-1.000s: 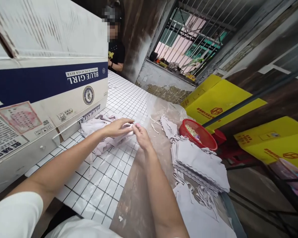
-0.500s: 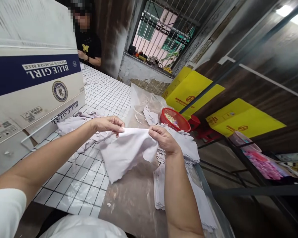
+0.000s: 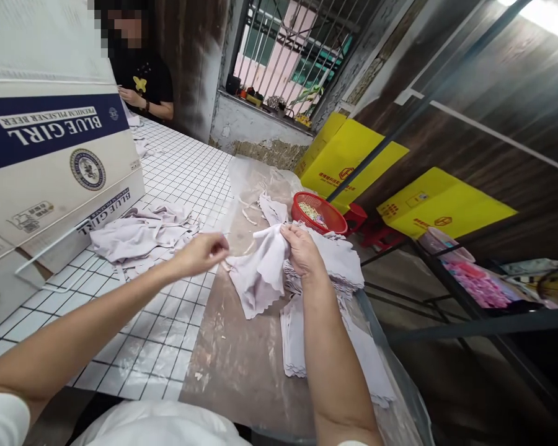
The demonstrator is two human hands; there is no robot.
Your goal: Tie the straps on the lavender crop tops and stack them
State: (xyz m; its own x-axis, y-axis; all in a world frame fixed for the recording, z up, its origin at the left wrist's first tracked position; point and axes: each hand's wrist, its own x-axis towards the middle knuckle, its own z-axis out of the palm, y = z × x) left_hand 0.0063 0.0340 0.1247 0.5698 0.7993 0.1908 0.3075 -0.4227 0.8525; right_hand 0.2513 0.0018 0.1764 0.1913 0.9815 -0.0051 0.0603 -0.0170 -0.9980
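A pale lilac piece of fabric point(image 3: 259, 272) with a scalloped edge hangs from my right hand point(image 3: 302, 249), its thumb and fingers pinched on the top corner. My left hand point(image 3: 203, 254) is to the left of this piece with its fingers curled together. The fabric's narrow left end lies just below those fingertips; whether they grip it is too blurred to tell. Under and beside my right forearm are stacks of similar cut fabric point(image 3: 332, 263), with another stack point(image 3: 294, 337) nearer me. A loose heap of lilac fabric point(image 3: 137, 235) lies left of my left hand.
A large beer carton point(image 3: 51, 155) stands at the left on the grid-patterned table point(image 3: 181, 148). Behind the stacks sits a red basket point(image 3: 339, 222) with small items inside. Yellow boxes point(image 3: 348, 164) and a dark metal rack point(image 3: 465, 279) are at the right. Across the table is a person point(image 3: 153, 80).
My left hand has let go of the fabric's top edge and moved left and slightly down. The fabric, stretched between both hands before, now hangs in folds from my right hand.
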